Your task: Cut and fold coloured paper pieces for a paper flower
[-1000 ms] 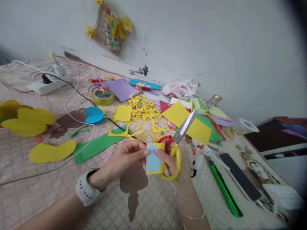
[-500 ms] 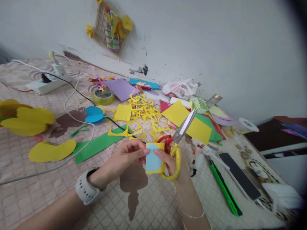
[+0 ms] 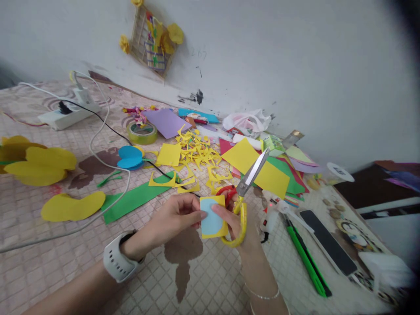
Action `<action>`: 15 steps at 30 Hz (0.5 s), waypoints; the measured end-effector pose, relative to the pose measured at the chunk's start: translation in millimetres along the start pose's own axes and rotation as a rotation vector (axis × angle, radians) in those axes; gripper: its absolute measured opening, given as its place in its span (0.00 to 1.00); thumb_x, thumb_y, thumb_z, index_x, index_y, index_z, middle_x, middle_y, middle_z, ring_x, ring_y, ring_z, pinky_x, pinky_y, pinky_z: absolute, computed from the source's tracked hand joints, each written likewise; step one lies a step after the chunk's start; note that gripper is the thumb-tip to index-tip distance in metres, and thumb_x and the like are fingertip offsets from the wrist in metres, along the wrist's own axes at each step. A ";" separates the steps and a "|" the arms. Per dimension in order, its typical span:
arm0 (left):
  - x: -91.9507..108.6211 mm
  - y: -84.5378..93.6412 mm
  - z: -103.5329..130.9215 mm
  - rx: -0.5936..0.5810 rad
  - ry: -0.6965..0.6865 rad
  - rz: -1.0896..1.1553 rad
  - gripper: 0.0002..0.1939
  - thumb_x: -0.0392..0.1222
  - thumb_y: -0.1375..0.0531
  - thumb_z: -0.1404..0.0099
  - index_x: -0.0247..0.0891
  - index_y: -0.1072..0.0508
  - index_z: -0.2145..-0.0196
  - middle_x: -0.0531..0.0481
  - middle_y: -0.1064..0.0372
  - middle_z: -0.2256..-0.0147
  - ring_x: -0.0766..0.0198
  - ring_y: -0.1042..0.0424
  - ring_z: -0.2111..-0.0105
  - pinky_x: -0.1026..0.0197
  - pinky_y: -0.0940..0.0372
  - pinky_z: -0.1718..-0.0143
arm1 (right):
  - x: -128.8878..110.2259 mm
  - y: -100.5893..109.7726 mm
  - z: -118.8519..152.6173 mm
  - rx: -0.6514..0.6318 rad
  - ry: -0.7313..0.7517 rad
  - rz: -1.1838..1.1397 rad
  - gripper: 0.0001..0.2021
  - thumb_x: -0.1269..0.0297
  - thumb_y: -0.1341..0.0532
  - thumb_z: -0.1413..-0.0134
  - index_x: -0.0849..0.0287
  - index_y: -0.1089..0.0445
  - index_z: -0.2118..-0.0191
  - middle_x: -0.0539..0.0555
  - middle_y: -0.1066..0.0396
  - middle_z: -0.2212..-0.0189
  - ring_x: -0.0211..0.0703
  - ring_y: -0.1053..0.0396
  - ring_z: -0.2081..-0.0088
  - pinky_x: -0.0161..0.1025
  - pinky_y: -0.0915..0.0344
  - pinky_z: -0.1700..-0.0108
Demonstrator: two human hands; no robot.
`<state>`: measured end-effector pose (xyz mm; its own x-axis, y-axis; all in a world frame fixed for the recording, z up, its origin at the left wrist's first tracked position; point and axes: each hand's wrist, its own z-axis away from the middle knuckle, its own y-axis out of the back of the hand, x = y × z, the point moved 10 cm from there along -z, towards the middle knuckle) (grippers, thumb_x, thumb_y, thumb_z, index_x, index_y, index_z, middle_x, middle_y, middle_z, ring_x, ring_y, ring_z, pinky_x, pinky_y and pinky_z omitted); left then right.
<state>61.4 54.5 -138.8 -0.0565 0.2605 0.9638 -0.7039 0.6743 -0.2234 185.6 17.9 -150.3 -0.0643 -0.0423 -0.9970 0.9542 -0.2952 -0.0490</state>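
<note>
A light blue rounded paper piece [image 3: 211, 218] lies on a small yellow paper [image 3: 220, 201], held between both hands. My left hand [image 3: 179, 218] pinches their left edge between thumb and fingers. With its thumb on the blue piece, my right hand [image 3: 232, 218] grips the right side of the papers. Scissors [image 3: 255, 170] with red and yellow handles hang on the right hand's fingers, blades pointing up and to the right. Beyond the hands lie yellow scraps [image 3: 197, 151] and a green strip [image 3: 138, 197].
At the left are yellow paper petals [image 3: 74, 207], a blue paper shape [image 3: 130, 157], a white cable [image 3: 93, 144] and a power strip [image 3: 67, 116]. Tape [image 3: 142, 132] sits further back. At the right lie a green cutter [image 3: 306, 258], a dark phone-like slab [image 3: 328, 240] and coloured sheets [image 3: 272, 175].
My left thumb and fingers have shifted slightly down along the left edge of the papers. The right hand keeps its hold on the papers and scissors.
</note>
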 end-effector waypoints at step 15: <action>6.8 15.0 3.2 0.185 -0.076 0.040 0.09 0.43 0.34 0.45 0.37 0.29 0.75 0.55 0.30 0.77 0.68 0.33 0.76 0.66 0.38 0.72 | -15.3 1.6 1.0 0.051 0.139 0.041 0.13 0.61 0.32 0.57 0.52 0.37 0.70 0.46 0.35 0.76 0.40 0.34 0.75 0.37 0.33 0.71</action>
<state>48.1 64.2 -135.1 -0.1354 0.2275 0.9643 -0.8174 0.5244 -0.2385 187.8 17.1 -135.1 0.0190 0.0764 -0.9969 0.9389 -0.3441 -0.0085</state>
